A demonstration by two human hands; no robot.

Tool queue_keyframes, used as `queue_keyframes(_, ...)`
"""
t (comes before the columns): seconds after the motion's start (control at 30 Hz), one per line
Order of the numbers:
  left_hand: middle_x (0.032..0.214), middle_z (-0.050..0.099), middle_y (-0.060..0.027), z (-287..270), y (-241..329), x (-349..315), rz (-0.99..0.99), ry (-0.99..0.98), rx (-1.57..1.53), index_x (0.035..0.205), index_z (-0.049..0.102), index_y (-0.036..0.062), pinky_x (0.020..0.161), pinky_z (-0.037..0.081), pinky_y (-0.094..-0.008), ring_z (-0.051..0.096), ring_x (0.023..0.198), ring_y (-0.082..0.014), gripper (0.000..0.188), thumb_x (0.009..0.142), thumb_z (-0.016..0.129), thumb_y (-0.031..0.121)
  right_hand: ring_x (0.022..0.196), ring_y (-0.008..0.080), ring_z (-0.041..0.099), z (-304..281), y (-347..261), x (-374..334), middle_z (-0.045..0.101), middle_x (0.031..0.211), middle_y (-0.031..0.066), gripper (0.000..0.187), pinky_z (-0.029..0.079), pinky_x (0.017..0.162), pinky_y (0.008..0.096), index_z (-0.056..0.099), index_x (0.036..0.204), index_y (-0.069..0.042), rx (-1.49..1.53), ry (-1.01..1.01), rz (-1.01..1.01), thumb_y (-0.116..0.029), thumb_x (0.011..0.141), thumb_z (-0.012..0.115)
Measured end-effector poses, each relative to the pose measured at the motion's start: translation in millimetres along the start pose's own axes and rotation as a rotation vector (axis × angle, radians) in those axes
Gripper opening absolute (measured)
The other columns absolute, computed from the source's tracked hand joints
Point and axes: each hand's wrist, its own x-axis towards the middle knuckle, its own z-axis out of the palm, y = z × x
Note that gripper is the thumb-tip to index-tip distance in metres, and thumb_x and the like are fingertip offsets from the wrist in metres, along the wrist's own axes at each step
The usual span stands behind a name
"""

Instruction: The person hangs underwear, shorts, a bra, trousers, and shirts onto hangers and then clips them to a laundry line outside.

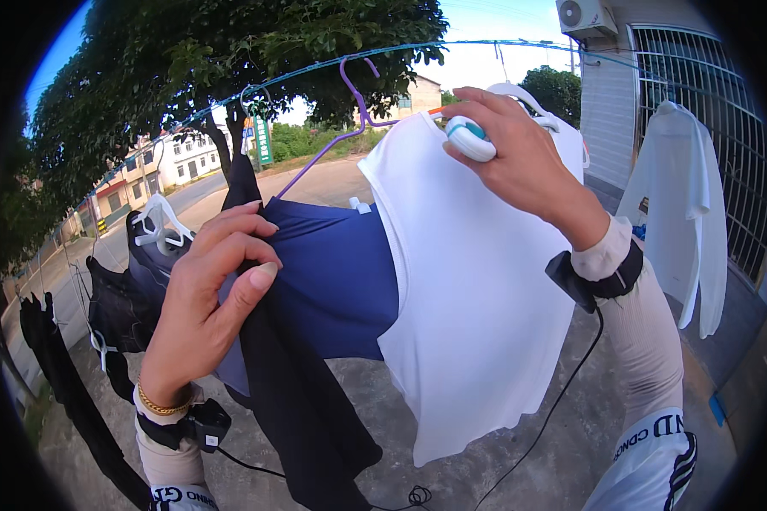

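My right hand point(520, 157) is closed around a small rounded white-and-teal plastic thing point(470, 139), held by the top of a white sleeveless top point(486, 281); its kind is unclear. A navy garment point(337, 264) hangs from a purple hanger point(360, 111) hooked over a blue line point(315, 66), partly behind the white top. To the left, my left hand point(217, 289) curls its fingers and thumb at the edge of a long black garment point(302, 409), beside the hanger's lower left end. Part of that grip is hidden.
More dark clothes point(115, 298) hang on the left, near a white hanger point(158, 223). At the right, a sheer white shirt point(677, 204) hangs before a barred window point(699, 94). Black cables point(562, 396) trail from my wrist straps. Concrete ground point(503, 460) lies below.
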Motion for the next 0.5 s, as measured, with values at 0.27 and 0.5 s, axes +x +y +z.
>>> queue_keyframes(0.27, 0.096, 0.060, -0.0111, 16, 24, 11, -0.111, -0.066, 0.463, 0.087, 0.060, 0.0019, 0.099, 0.037, -0.0399, 0.054, 0.107, -0.0314, 0.015, 0.086, 0.063, 0.017, 0.083, 0.0265, 0.064, 19, 47, 44, 0.068, 0.090, 0.0125, 0.051, 0.048, 0.077, 0.0367, 0.065, 0.109, -0.005, 0.403, -0.419, 0.259, -0.047, 0.082, 0.065)
queue_keyframes(0.5, 0.115, 0.054, -0.0167, 41, 12, 38, -0.348, 0.076, 0.581, 0.123, 0.049, 0.0027, 0.079, 0.046, -0.0380, 0.058, 0.089, -0.0296, 0.044, 0.086, 0.064, 0.019, 0.085, 0.0195, 0.058, -67, 117, -5, 0.062, 0.091, 0.0072, 0.046, 0.044, 0.084, 0.0355, 0.062, 0.095, -0.008, 0.722, -0.397, 0.215, -0.050, 0.077, 0.069)
